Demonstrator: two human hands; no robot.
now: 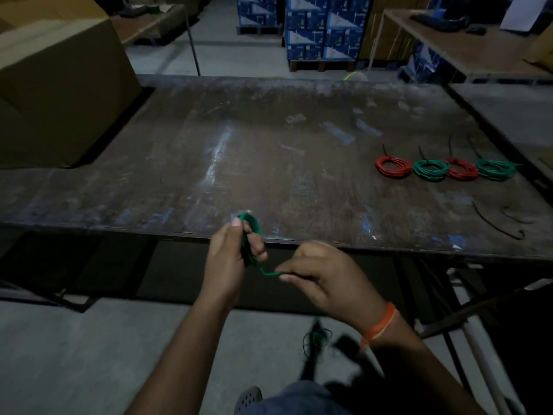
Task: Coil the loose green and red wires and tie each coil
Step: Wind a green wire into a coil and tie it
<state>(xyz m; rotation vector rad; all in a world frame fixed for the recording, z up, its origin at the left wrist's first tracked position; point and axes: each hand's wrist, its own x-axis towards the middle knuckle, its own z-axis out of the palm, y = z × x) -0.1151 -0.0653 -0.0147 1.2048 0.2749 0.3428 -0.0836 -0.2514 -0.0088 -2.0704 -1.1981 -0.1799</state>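
Green wire coil [250, 235] held above near edge of worktable [209, 163], left hand [230, 259] curled round it to keep loops together. Right hand [323, 277] pinches free wire end just beside coil, likely to wind it. Four tied coils [446, 169] at table's far right.

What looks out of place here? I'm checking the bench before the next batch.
Mostly tidy: four tied red and green wire coils sit in a row on the worn dark table. Odd spot: a loose tangle of green wire hangs below the table edge, near the floor.
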